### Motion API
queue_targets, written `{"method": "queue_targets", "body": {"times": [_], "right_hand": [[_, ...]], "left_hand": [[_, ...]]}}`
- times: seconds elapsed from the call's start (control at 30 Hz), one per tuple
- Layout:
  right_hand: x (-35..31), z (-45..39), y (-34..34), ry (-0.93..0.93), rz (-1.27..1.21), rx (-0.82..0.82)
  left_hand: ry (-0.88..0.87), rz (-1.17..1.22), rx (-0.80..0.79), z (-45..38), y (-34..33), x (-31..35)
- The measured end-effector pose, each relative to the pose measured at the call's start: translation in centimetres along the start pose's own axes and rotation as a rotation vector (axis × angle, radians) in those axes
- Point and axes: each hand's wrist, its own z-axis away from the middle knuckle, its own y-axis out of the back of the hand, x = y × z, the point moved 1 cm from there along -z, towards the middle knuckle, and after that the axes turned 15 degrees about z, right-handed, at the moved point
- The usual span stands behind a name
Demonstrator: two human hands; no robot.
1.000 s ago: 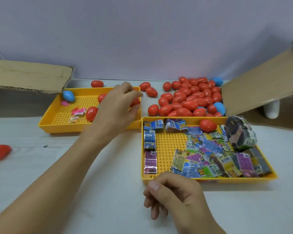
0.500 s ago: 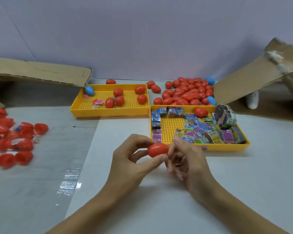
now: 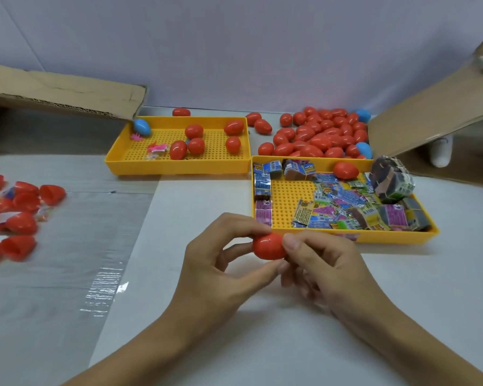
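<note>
Fingertips (image 3: 258,227) of the left hand (image 3: 215,266) and the thumb and fingers of the right hand (image 3: 326,270) are clamped on opposite ends of a closed red plastic egg (image 3: 268,246). The egg is held over the white table (image 3: 262,358), midway toward its near edge and just before the near-left corner of a yellow perforated tray (image 3: 346,238) of folded printed leaflets (image 3: 335,201). A second yellow tray (image 3: 179,169), farther back and left, holds red eggs and a blue egg (image 3: 142,127). A heap of red eggs (image 3: 318,137) lies at the far edge, and open red egg halves (image 3: 20,218) lie at the left edge.
</note>
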Motion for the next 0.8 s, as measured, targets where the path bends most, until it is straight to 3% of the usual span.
{"method": "queue_targets", "body": {"times": [0.5,0.8], "right_hand": [[-0.6,0.5,1.8,0.154,0.069,0.085],[-0.4,0.3,1.6,0.043,0.057,0.081]], "left_hand": [[0.104,0.071,0.061,0.2,-0.4,1.0],[0.132,0.075,0.032,0.3,-0.2,1.2]]}}
